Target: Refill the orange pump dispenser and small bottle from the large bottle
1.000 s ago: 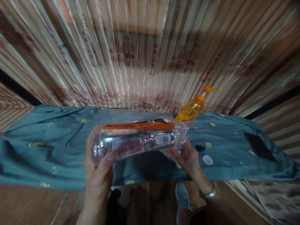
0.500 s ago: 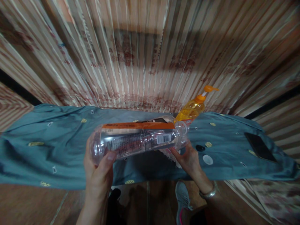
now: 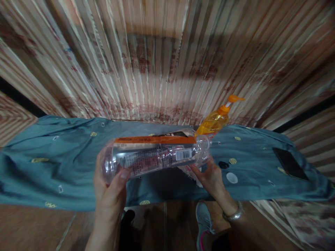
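Observation:
A large clear plastic bottle (image 3: pixel 157 155) with an orange-and-black label and barcode lies sideways across my view, its uncapped neck to the right. My left hand (image 3: pixel 112 188) is closed round its base, thumb on the near side. My right hand (image 3: pixel 209 176) is closed at the neck end; the bottle hides part of its fingers. Clear plastic also shows just under the neck, and I cannot tell whether it is a separate piece. Below the bottle, beside my right fingers, a crumpled whitish thing (image 3: pixel 192 176) is partly hidden. A pump bottle (image 3: pixel 213 123) of yellow liquid stands behind the neck.
A teal patterned cloth (image 3: pixel 65 157) covers the narrow table. Right of my right hand lie a small black disc (image 3: pixel 223 165) and a white round cap (image 3: pixel 232 178). Farther right is a dark phone (image 3: pixel 290 164). A striped curtain (image 3: pixel 157 76) hangs behind.

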Demonstrator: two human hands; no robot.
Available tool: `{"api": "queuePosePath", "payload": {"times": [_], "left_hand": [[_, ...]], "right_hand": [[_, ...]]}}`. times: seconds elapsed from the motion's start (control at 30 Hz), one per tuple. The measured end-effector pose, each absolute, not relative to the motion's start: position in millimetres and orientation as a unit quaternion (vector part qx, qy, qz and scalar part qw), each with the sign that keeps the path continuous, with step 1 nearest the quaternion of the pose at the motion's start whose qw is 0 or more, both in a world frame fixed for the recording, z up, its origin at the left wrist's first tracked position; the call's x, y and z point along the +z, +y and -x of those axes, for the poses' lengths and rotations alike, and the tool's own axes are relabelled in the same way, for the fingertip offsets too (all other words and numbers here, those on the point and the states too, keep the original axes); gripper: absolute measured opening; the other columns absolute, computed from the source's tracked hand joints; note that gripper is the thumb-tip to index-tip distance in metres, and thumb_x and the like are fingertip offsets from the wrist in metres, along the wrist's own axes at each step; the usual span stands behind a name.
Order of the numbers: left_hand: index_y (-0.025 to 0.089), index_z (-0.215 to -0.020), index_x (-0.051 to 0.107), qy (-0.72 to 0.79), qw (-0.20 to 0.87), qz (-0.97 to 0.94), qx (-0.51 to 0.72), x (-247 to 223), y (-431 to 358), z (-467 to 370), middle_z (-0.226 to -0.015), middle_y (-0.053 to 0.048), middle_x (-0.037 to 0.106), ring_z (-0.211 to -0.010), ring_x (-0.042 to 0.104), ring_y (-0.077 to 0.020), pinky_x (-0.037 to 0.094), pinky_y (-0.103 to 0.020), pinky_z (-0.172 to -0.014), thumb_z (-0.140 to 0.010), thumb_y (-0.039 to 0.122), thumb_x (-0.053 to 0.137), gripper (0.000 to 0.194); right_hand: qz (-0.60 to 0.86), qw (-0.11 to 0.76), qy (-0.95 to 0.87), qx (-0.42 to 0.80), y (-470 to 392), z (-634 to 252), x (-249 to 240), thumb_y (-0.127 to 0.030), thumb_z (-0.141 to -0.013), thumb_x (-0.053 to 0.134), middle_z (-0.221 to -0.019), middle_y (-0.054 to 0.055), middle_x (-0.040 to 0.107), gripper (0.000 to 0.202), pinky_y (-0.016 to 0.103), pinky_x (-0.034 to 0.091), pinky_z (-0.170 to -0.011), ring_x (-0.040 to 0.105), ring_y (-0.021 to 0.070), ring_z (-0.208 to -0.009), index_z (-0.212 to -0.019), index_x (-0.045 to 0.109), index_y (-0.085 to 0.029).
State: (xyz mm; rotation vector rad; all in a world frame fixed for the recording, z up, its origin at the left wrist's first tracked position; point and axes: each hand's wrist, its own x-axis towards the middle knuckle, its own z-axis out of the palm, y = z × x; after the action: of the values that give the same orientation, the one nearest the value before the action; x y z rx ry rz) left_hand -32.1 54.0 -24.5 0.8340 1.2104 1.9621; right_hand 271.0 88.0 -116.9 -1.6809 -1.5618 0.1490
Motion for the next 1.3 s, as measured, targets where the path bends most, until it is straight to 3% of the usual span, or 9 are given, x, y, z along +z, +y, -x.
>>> {"api": "queuePosePath", "payload": {"times": [0.5, 0.77, 0.93, 1.1, 1.3], "left_hand": [[0.033, -0.127, 0.083, 0.469, 0.333, -0.323, 0.751, -19.7, 54.1, 32.2, -0.142, -0.009, 0.08, -0.148, 0.07, -0.0487, 0.051, -0.067, -0.136, -0.049, 0.067, 0.113, 0.091], [0.035, -0.131, 0.083, 0.475, 0.314, -0.354, 0.742, -24.1, 53.1, 33.3, -0.146, -0.01, 0.08, -0.149, 0.07, -0.0492, 0.052, -0.07, -0.134, -0.061, 0.07, 0.108, 0.083], [0.028, -0.131, 0.083, 0.48, 0.326, -0.342, 0.739, -21.6, 52.7, 32.4, -0.147, -0.012, 0.078, -0.15, 0.068, -0.049, 0.047, -0.067, -0.138, -0.053, 0.073, 0.111, 0.094], [0.029, -0.131, 0.083, 0.479, 0.332, -0.327, 0.744, -17.3, 52.3, 30.2, -0.149, -0.011, 0.077, -0.155, 0.064, -0.048, 0.041, -0.063, -0.142, -0.05, 0.072, 0.112, 0.096], [0.029, -0.129, 0.083, 0.485, 0.333, -0.333, 0.737, -15.7, 53.2, 30.4, -0.143, -0.011, 0.079, -0.148, 0.069, -0.0487, 0.05, -0.065, -0.136, -0.048, 0.074, 0.112, 0.097]], "right_hand": [[0.662, 0.41, -0.625, 0.051, 88.1, -271.9, -121.2, -0.097, -0.096, 0.057, -0.093, 0.018, 0.089, 0.079, 0.043, 0.068, -0.068, 0.089, 0.0388, -0.081, -0.113, 0.075, -0.022], [0.664, 0.413, -0.621, 0.051, 88.8, -271.6, -120.6, -0.103, -0.094, 0.054, -0.091, 0.018, 0.088, 0.085, 0.045, 0.069, -0.068, 0.088, 0.0389, -0.079, -0.11, 0.074, -0.022], [0.671, 0.411, -0.614, 0.062, 88.5, -271.3, -119.1, -0.107, -0.091, 0.053, -0.09, 0.018, 0.089, 0.088, 0.045, 0.068, -0.067, 0.088, 0.0389, -0.077, -0.109, 0.074, -0.023], [0.67, 0.416, -0.611, 0.07, 87.8, -271.0, -117.4, -0.106, -0.09, 0.054, -0.092, 0.018, 0.089, 0.09, 0.045, 0.068, -0.067, 0.088, 0.0394, -0.079, -0.112, 0.075, -0.022], [0.674, 0.411, -0.609, 0.07, 87.3, -270.9, -117.7, -0.102, -0.091, 0.057, -0.093, 0.017, 0.09, 0.085, 0.046, 0.068, -0.07, 0.089, 0.0397, -0.081, -0.114, 0.076, -0.023]]}}
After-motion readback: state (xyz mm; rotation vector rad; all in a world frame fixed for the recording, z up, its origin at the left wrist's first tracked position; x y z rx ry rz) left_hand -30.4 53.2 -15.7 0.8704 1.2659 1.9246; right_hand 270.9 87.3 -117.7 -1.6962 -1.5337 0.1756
